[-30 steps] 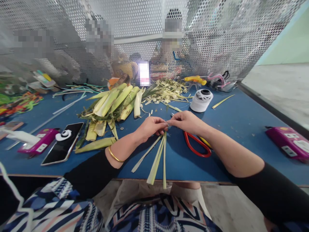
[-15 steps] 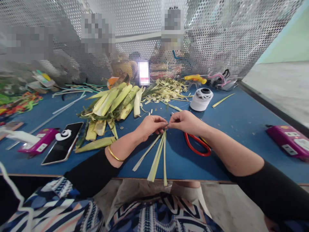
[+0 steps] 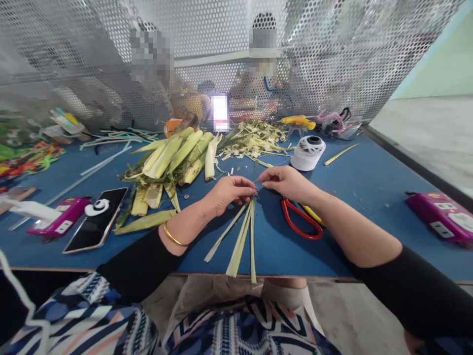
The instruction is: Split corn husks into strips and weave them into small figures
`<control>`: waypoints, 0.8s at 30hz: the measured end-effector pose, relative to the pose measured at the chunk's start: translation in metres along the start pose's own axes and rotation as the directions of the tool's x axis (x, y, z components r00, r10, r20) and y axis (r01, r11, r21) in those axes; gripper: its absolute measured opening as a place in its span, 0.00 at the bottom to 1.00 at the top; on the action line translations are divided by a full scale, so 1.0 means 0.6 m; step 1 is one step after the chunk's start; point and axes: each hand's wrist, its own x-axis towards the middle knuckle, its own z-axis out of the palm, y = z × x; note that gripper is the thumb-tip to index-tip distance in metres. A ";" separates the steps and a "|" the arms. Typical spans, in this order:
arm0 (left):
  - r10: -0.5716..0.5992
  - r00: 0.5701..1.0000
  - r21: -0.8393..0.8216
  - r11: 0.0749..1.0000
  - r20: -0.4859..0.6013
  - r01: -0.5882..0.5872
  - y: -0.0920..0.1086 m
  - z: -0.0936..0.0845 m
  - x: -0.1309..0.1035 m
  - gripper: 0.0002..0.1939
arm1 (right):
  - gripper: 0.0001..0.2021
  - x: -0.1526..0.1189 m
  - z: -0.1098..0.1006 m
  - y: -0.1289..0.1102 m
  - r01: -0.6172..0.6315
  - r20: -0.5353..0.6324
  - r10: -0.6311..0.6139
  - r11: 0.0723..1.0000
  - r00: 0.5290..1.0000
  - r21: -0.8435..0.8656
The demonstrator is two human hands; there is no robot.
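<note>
My left hand (image 3: pixel 233 193) pinches the top ends of several narrow pale-green corn husk strips (image 3: pixel 241 241). Their loose ends fan out toward the table's front edge. Just to the right, my right hand (image 3: pixel 287 181) has thumb and forefinger closed on a thin thread (image 3: pixel 256 180), faintly seen between the two hands. A cone of white thread (image 3: pixel 307 157) stands upright beyond my right hand. Scissors with a red handle (image 3: pixel 302 222) lie under my right wrist, which hides part of them. A yellow handle (image 3: pixel 313 215) shows beside them.
Corn husks (image 3: pixel 173 155) are heaped left of centre, with shredded husk (image 3: pixel 254 139) behind. A phone (image 3: pixel 99 219) and purple power strip (image 3: pixel 61 217) lie left; another purple power strip (image 3: pixel 441 217) is right. A yellow glue gun (image 3: pixel 299 121) rests near the perforated screen (image 3: pixel 318 59).
My right hand has drawn slightly up and away from my left fingertips, opening a small gap with thread across it. My left hand keeps its pinch on the strips.
</note>
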 end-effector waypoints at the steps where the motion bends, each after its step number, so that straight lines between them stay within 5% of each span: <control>1: 0.005 1.000 -0.002 1.000 0.004 -0.005 0.000 0.000 0.000 0.09 | 0.10 0.001 0.002 0.003 0.012 -0.026 -0.012 1.000 1.000 0.011; 5: 0.031 0.999 0.002 1.000 0.020 -0.031 0.003 0.001 -0.003 0.10 | 0.13 0.005 0.013 0.006 0.111 -0.032 -0.108 0.989 0.994 0.101; 9: 0.060 0.998 0.014 0.998 0.021 -0.060 0.004 0.001 -0.005 0.10 | 0.13 0.005 0.020 0.004 0.142 0.120 -0.192 0.931 0.974 0.337; 16: 0.214 0.974 0.145 0.969 -0.077 -0.201 0.002 0.003 -0.005 0.07 | 0.08 0.006 0.024 0.007 -0.011 0.145 -0.057 0.903 0.988 0.430; 24: 0.542 0.830 0.602 0.708 -0.130 -0.368 -0.005 0.011 -0.010 0.06 | 0.10 0.002 0.029 -0.007 -0.127 0.115 0.079 0.857 0.990 0.500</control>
